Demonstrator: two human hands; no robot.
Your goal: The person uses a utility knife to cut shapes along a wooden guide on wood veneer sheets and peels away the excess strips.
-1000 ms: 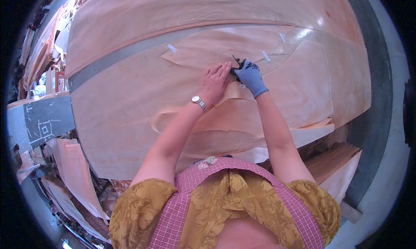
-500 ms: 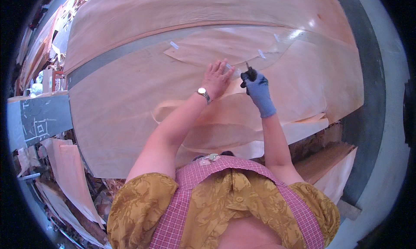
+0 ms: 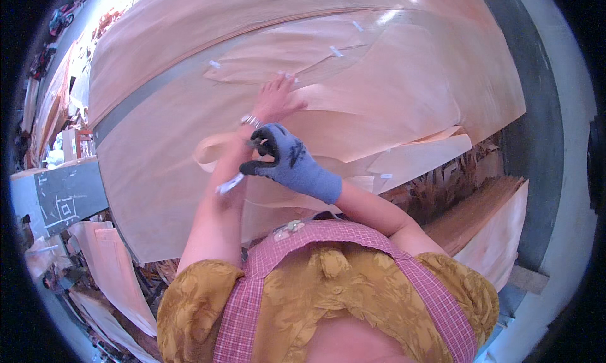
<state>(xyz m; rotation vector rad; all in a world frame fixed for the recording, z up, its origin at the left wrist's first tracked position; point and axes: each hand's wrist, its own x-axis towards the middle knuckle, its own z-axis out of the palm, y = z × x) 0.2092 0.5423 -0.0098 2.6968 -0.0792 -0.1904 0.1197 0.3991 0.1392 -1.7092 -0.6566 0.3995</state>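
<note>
My bare left hand (image 3: pixel 278 99) lies flat on a thin, pale-pink wood veneer sheet (image 3: pixel 151 154), fingers spread, a silver watch at its wrist. The fingertips touch a small white tape piece beside the edge of a leaf-shaped veneer piece (image 3: pixel 284 50). My right hand (image 3: pixel 281 154), in a blue-grey glove with black fingertips, is curled above my left forearm. A white strip of tape (image 3: pixel 229 184), somewhat blurred, sticks out from its thumb tip. Whether the curled fingers also hold a thin tool is hard to make out.
More white tape pieces (image 3: pixel 336 51) dot the veneer. A curled veneer strip (image 3: pixel 208 151) rises beside my left forearm. Torn veneer scraps and a veneer stack (image 3: pixel 476 218) lie at the lower right. A chalk-marked blue-grey board (image 3: pixel 60 196) and leaning sheets (image 3: pixel 117 271) stand left.
My right hand has swung left and back toward me, from the veneer to above my left forearm, a white strip now at its thumb. My left hand has stayed flat; the view has shifted.
</note>
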